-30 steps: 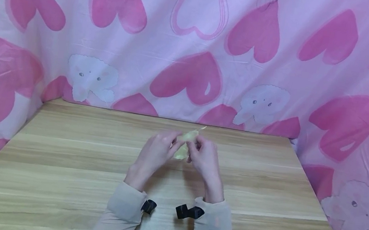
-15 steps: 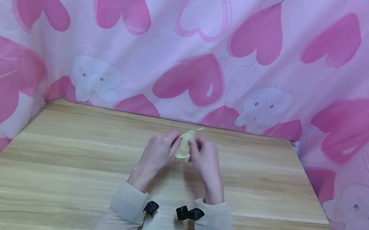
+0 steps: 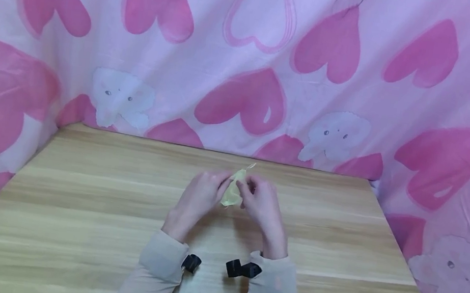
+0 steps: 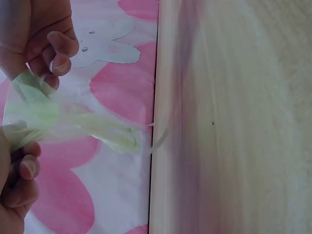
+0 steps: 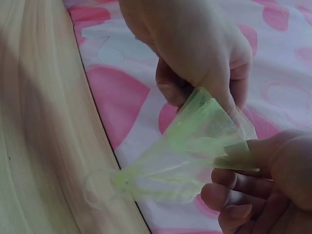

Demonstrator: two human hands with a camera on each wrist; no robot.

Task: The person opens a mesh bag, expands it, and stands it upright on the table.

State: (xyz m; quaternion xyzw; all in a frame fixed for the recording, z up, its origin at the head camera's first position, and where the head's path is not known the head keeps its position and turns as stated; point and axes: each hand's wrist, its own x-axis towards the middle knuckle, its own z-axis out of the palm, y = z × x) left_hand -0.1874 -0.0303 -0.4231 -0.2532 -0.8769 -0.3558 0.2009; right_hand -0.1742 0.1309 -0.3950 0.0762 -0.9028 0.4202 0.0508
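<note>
A small sheer yellow-green drawstring pouch is stretched between my two hands above the table. My left hand pinches one side of it between thumb and fingers. On the opposite side my right hand pinches the fabric. The right wrist view shows the pouch fanning out toward the fingers and narrowing to a gathered end, where a thin pale cord loops out. In the left wrist view the same pouch spans the gap between both hands. Fingers cover parts of its edge.
The wood-grain table spreads beneath both arms. A pink curtain with hearts surrounds the back and sides. Black wrist cameras sit on the beige sleeves.
Both hands stay near the same place. The pouch shifts and turns between the fingers: it opened flatter half a second ago and now looks narrower and hangs slightly lower.
</note>
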